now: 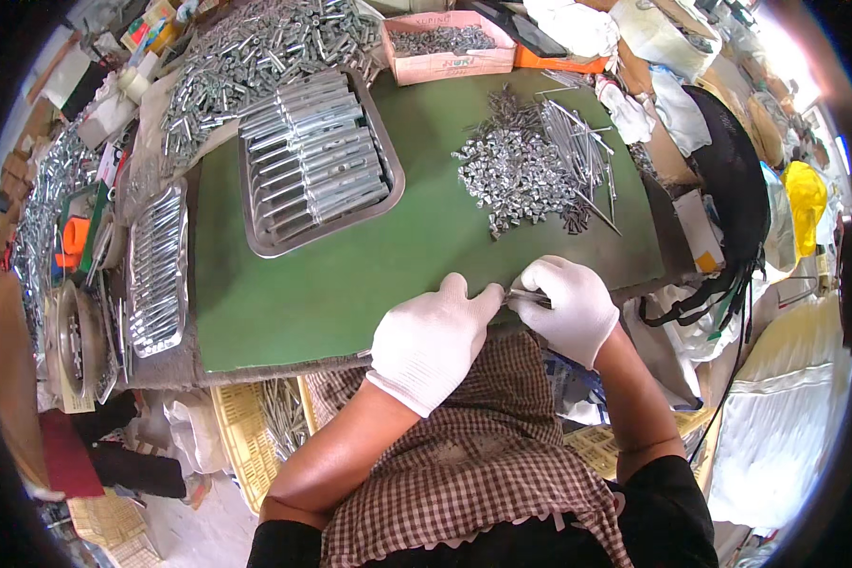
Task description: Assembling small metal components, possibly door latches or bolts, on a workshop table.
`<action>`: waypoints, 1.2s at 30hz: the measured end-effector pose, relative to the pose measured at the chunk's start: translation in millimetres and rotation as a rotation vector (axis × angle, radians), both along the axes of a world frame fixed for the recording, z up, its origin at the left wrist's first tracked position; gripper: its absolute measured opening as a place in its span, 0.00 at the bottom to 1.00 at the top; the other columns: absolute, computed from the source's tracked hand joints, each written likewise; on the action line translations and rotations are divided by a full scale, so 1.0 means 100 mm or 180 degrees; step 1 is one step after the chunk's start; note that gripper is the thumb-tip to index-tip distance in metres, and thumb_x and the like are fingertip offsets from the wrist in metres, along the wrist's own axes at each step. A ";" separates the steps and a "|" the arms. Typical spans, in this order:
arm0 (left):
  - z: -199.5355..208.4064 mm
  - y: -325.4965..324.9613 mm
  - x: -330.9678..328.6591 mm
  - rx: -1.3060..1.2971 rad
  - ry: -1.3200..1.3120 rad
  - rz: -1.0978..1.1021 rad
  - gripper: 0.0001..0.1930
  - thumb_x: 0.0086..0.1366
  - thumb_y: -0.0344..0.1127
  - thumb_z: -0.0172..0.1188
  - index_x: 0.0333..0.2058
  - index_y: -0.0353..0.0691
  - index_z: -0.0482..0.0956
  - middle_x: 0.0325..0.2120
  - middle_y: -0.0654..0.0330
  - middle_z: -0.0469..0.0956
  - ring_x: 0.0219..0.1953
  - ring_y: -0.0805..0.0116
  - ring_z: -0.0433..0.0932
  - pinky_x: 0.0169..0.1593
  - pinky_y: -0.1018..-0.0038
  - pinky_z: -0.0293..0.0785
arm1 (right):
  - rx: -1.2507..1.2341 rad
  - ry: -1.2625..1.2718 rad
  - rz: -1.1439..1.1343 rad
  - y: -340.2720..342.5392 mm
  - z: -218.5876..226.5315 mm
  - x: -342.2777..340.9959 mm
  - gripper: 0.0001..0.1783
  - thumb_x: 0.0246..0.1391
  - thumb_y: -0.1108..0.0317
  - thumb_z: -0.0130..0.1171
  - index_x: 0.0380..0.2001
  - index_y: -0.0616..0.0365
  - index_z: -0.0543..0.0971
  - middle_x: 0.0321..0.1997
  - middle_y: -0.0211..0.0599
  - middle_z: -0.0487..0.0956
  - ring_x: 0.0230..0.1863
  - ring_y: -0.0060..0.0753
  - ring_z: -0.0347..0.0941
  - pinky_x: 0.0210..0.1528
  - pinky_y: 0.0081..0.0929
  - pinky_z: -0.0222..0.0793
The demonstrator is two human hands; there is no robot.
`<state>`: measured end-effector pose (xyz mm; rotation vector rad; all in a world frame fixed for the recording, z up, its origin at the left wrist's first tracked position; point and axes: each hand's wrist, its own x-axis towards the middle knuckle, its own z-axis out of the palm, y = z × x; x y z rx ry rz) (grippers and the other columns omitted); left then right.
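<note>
My left hand (433,343), in a white knit glove, is closed at the near edge of the green mat (312,308), its thumb and fingers pinching a slim metal rod. A short end of what looks like this rod pokes out by the wrist; the glove hides the rest. Against its fingertips, my right hand (572,308), gloved too, is closed on a small dark grey metal piece (530,297). Fingers cover where the parts meet. Beyond my hands lie a heap of small shiny metal fittings (521,180) and a bundle of thin metal rods (582,151).
A steel tray (395,175) holds a row of metal tube assemblies (327,156). Left of the mat, another tray (158,270) carries similar parts. Farther back are a pile of metal tubes (265,57) and a pink box (450,64) of small parts. A black bag (734,170) hangs right.
</note>
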<state>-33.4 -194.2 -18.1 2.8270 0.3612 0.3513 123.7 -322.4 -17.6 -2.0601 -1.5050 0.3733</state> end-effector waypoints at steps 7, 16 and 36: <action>-0.10 0.00 0.00 0.0229 -0.0140 -0.0011 0.14 0.59 0.36 0.61 0.44 0.56 0.80 0.24 0.61 0.68 0.16 0.63 0.73 0.19 0.67 0.71 | -0.0443 -0.0972 0.0188 0.04 0.17 -0.13 0.07 0.49 0.67 0.56 0.29 0.58 0.72 0.27 0.46 0.74 0.33 0.53 0.74 0.36 0.46 0.70; -0.03 0.04 0.00 0.0268 0.0261 -0.0154 0.19 0.61 0.37 0.58 0.51 0.57 0.76 0.23 0.60 0.68 0.17 0.61 0.74 0.20 0.66 0.73 | -0.0063 0.0059 0.0052 0.07 0.02 0.09 0.11 0.49 0.66 0.60 0.36 0.57 0.74 0.30 0.41 0.75 0.32 0.46 0.74 0.37 0.39 0.70; 0.12 0.03 0.11 0.0470 0.0517 -0.0389 0.13 0.62 0.37 0.57 0.46 0.50 0.77 0.22 0.61 0.69 0.17 0.63 0.75 0.20 0.66 0.72 | 0.3200 0.4035 -0.0313 0.33 -0.44 -0.23 0.30 0.66 0.54 0.43 0.12 0.60 0.67 0.13 0.29 0.60 0.15 0.21 0.51 0.19 0.23 0.41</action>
